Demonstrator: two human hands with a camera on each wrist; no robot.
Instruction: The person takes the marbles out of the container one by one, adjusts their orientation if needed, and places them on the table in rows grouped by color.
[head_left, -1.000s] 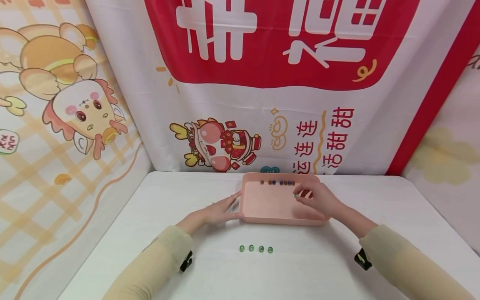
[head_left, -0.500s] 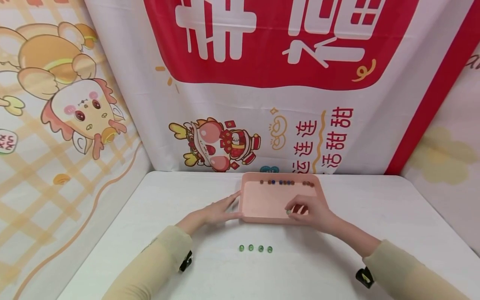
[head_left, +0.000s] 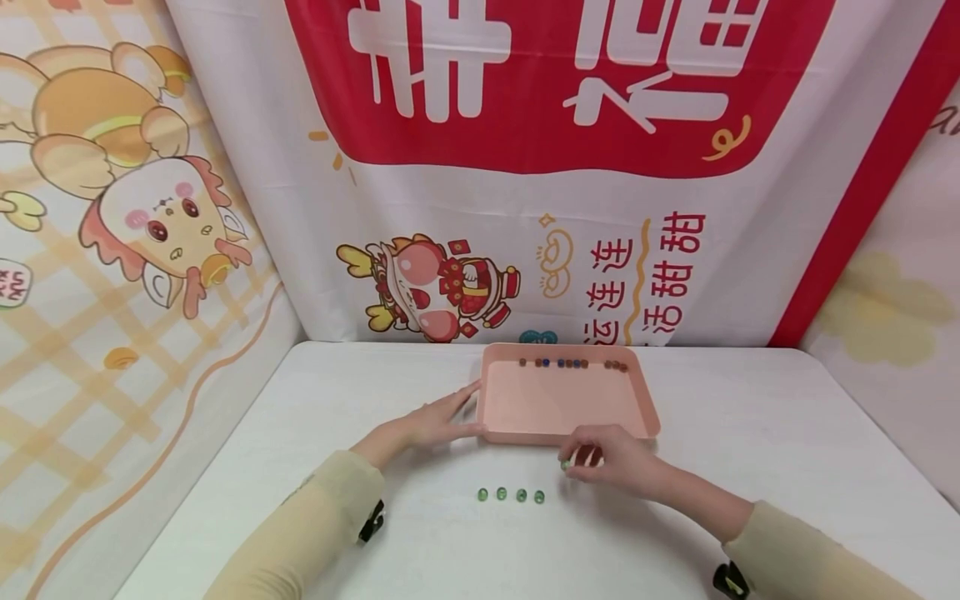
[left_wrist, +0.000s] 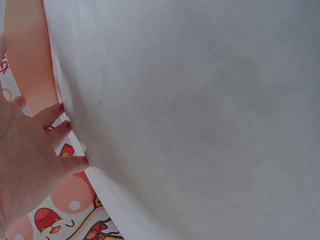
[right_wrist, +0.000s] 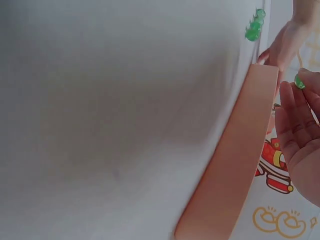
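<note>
A: Where is the green bead [head_left: 566,465]?

B: Lower right of centre, pinched by the right hand [head_left: 611,458], near the right end of the four green beads [head_left: 502,493].

A: The step?

B: Apparently extending that row; next likely calls for lowering and release. The left hand [head_left: 435,423], fingers spread, touches the pink tray [head_left: 558,408], centre frame.

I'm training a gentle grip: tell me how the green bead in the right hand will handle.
The green bead would likely roll if pushed, given its rounded outline. Its glassy shine suggests it may be slippery. It is small in the right hand, so probably light.
</note>
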